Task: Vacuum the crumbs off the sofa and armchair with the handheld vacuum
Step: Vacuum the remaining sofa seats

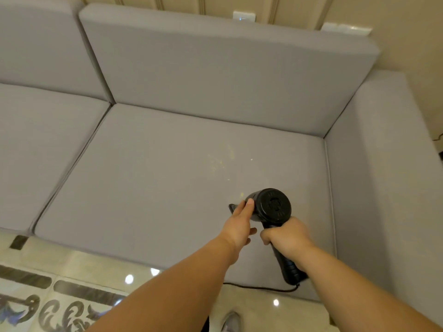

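Both bare forearms reach in from the bottom of the frame toward its lower centre. The right hand (pixel 286 238) sits right of centre, fingers curled tight round the handle of the handheld vacuum (pixel 273 207), knuckles facing left. The left hand (pixel 241 222) lies just beside it to the left, fingers stretched forward, fingertips resting against the vacuum's body, thumb sticking out to the right.
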`<state>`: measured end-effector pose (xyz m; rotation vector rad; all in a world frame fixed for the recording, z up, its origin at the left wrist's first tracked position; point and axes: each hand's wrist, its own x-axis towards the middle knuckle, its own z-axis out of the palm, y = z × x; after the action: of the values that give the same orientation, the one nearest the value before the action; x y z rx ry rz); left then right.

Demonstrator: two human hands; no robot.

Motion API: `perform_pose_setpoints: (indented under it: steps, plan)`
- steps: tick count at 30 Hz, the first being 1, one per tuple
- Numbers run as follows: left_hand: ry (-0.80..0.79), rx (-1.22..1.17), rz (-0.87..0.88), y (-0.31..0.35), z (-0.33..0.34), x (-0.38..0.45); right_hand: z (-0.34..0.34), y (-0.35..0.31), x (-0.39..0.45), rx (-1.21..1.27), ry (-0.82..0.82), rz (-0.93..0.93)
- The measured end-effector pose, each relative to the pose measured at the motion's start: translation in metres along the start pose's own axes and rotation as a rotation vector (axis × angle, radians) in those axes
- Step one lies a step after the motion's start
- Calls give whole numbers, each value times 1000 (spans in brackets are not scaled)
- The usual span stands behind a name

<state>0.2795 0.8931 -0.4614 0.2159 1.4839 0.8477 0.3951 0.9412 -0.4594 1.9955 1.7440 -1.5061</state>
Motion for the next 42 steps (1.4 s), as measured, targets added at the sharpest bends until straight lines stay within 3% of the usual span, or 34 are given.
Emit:
perform_pose_setpoints:
  steps: [8, 18, 28, 42]
  plan:
    - [19, 2, 80, 71, -56, 51, 19, -81, 51, 121, 16, -46]
    - [35, 3, 47, 149, -130, 141, 53, -182, 146, 142, 21, -33]
    - [3, 5, -42, 142, -131, 141, 55, -180, 135, 68, 4, 98]
    - [7, 15, -79, 126, -110, 103, 30, -165, 104, -62, -72, 99]
